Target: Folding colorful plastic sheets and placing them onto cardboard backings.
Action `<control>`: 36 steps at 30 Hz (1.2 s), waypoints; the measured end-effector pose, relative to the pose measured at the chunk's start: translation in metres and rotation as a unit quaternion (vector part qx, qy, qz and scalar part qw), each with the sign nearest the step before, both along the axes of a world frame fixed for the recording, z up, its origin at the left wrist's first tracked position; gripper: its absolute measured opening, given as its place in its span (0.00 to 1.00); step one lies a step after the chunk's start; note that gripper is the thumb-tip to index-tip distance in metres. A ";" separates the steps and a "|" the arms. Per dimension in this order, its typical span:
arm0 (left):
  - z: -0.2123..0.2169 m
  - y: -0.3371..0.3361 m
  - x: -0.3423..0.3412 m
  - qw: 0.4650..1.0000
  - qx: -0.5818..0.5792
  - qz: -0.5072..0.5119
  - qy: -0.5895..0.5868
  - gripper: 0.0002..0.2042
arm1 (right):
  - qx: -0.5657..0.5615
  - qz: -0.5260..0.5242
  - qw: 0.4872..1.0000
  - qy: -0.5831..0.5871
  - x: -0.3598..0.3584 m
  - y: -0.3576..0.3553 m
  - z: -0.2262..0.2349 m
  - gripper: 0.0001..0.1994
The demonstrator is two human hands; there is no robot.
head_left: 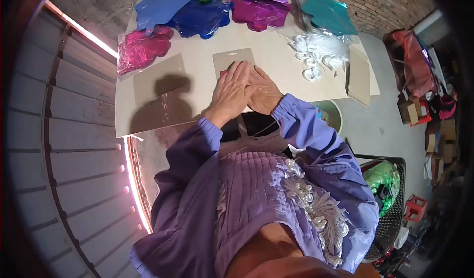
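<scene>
My left hand [231,91] lies flat with its fingers stretched forward, over a grey-brown card [231,57] with a hang hole at its far edge. Close against it and partly overlapped, my right hand [265,94] is flat too, its fingers partly hidden. Both palms face down on the card near the table's front edge. A small bit of red [223,73] peeks out beside my left hand; what it belongs to is hidden. Another flat grey-brown card or sheet [165,73] rests to the left, partly in shadow.
Along the table's [197,48] far side lie foil-like packets in clear bags: pink [143,50], light blue [162,6], dark blue [201,19], magenta [260,12], teal [328,14]. White cord bundles [311,58] and a cardboard piece [359,75] are at right. A pale bin [332,114] stands below.
</scene>
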State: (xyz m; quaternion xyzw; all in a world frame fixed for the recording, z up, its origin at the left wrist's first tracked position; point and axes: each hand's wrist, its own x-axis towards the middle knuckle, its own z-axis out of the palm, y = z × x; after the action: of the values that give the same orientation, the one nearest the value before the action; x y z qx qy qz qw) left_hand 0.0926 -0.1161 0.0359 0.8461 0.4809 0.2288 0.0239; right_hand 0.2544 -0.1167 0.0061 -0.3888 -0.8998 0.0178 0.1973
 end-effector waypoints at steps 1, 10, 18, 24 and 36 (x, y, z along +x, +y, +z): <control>-0.002 0.004 0.002 0.999 -0.049 -0.017 -0.012 0.31 | -0.001 -0.002 1.000 -0.003 0.003 0.006 -0.002 0.32; -0.018 0.070 0.077 0.995 -0.090 -0.026 0.027 0.32 | -0.077 0.117 0.976 0.167 0.108 0.086 -0.017 0.30; -0.029 0.106 0.120 0.996 -0.082 -0.037 -0.003 0.33 | -0.044 -0.010 0.974 0.222 0.250 0.094 0.025 0.14; -0.026 0.112 0.131 0.996 -0.033 0.020 0.078 0.33 | -0.069 -0.278 0.943 0.173 0.302 0.085 0.018 0.13; -0.031 0.103 0.095 0.994 -0.077 0.045 0.064 0.36 | -0.040 -0.188 0.969 0.153 0.250 0.108 -0.016 0.07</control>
State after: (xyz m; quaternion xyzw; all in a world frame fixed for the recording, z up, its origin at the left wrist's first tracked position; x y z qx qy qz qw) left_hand 0.1877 -0.0126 0.0050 0.8320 0.5352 0.1378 0.0477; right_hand 0.5047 -0.0086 -0.0095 -0.5514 -0.7682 0.0754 0.3163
